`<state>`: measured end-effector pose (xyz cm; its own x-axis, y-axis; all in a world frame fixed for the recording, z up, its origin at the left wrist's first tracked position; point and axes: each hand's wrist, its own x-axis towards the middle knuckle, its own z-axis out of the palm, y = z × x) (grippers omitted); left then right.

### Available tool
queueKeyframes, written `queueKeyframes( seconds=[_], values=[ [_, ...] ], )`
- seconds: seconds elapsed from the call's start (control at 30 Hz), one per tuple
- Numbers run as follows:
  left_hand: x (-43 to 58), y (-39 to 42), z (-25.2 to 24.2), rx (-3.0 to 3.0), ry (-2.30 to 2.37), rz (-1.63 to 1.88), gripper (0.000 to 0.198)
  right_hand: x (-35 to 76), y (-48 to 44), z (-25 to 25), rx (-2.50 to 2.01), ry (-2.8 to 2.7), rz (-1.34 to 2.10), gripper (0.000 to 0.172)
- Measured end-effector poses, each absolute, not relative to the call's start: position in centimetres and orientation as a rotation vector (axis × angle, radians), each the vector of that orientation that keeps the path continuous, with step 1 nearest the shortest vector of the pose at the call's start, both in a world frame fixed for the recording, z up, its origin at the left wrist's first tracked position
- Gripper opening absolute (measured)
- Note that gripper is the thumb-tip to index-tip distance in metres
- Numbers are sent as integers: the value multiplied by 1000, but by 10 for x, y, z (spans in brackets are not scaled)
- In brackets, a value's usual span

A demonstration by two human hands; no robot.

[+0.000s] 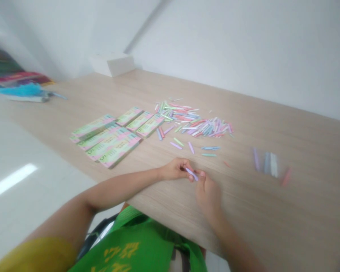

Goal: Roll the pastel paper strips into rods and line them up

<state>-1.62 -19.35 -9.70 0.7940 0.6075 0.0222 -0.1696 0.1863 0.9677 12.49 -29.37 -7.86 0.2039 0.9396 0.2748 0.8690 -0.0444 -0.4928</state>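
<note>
My left hand (177, 170) pinches a narrow lilac paper strip (192, 173) between its fingers over the wooden table (272, 215). My right hand (208, 196), slightly blurred, has its fingertips at the strip's far end. Ahead of my hands lies a heap of pastel paper strips (194, 121), with several loose strips (187, 147) just below it. Further right lie several wider strips (268, 163). To the left sit several green and pink paper packets (110, 140) printed with a 5.
A white box (112, 64) stands at the table's far corner against the white wall (243, 49). Colourful items (17, 79) lie at far left beyond the table edge. A green bag (136, 241) sits below the table's near edge.
</note>
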Motion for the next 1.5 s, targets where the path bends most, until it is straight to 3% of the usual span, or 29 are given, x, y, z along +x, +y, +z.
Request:
queueKeyframes(
  seconds=[0.2,0.4,0.7,0.97,1.13,1.27,1.37,1.5],
  values=[
    [-21,-192,-91,1349,366,609,36,125,-295,-79,-1918,-1697,160,35],
    [-35,-185,-71,1694,391,696,24,123,-295,-87,-1962,-1662,143,51],
    [-84,-132,-15,2135,529,880,19,126,-293,-91,-1809,-1428,323,51],
    [-82,-18,22,2738,747,365,18,144,-284,-78,-1619,-900,346,48],
    [-50,23,10,2829,994,32,18,155,-279,-65,-1313,-707,413,48],
    [-27,32,-7,2872,990,-121,15,161,-278,-58,-1361,-740,373,47],
    [-21,31,-16,2850,938,-15,14,162,-281,-57,-1464,-811,349,47],
    [-21,15,-15,2401,760,518,14,161,-287,-58,-1504,-820,305,45]
  ],
)
